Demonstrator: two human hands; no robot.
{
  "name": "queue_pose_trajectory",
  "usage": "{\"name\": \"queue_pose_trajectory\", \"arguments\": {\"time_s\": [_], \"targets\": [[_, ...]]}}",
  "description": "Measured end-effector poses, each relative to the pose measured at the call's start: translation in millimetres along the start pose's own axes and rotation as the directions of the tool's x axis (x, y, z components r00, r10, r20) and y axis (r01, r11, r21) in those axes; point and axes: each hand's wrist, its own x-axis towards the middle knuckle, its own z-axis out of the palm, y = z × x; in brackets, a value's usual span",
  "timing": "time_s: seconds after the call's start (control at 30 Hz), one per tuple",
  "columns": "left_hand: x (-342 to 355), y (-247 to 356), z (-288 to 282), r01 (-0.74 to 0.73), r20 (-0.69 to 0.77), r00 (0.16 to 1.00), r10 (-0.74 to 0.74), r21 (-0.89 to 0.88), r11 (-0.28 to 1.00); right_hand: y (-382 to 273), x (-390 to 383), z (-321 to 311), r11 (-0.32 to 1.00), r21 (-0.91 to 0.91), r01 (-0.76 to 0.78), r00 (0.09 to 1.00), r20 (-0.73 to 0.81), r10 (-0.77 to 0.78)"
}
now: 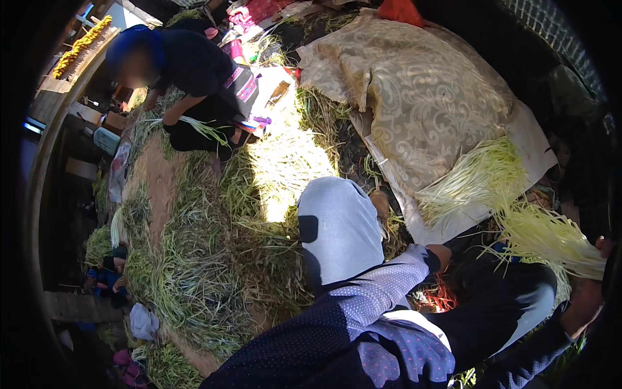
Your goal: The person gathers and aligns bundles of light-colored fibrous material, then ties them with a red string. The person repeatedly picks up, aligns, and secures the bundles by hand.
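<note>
While a knee (342, 227) hides strewn greens (207, 259), the right grip (588, 292) clasps pale stalks (547, 240), the left grip (442, 257) unclear.

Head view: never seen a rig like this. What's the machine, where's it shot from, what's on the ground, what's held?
There's no machine: these are a person's bare hands. The single picture comes from a wide fisheye camera worn on that person's head, looking down, so straight edges bend toward the rim.

The right hand, near the right edge, holds a bunch of long pale yellow-green stalks. The left hand shows only in part past its dotted sleeve; I can't tell whether it holds anything.

Beyond lies a beige patterned cloth, with another pale bunch by its near edge. Heaps of green stalks cover much of the ground to the left. At upper left, a co-worker holds a small green bunch.
</note>
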Motion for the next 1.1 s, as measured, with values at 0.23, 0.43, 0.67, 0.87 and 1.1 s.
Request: {"name": "queue_pose_trajectory", "arguments": {"time_s": [0.23,0.43,0.67,0.87,1.1], "targets": [[-7,0,-19,0.018,-0.030,0.999,-0.019,-0.038,0.999,22,-20,18,0.981,-0.185,-0.063,0.991,0.102,0.083],[-5,-2,-17,-0.016,-0.035,0.999,0.015,-0.029,0.999,29,-31,52,0.971,-0.206,-0.117,0.963,0.215,0.162],[-10,-1,-22,0.015,-0.026,1.000,-0.016,-0.038,0.999,37,-31,55,0.967,-0.213,-0.141,0.966,0.182,0.182],[-8,-3,-28,0.038,-0.025,0.999,-0.038,-0.011,0.999,33,-10,60,0.978,-0.166,-0.129,0.967,0.196,0.161],[-7,-10,-35,0.100,-0.054,0.993,-0.103,-0.050,0.994,41,15,77,0.978,-0.177,-0.107,0.993,0.035,0.115]]}}
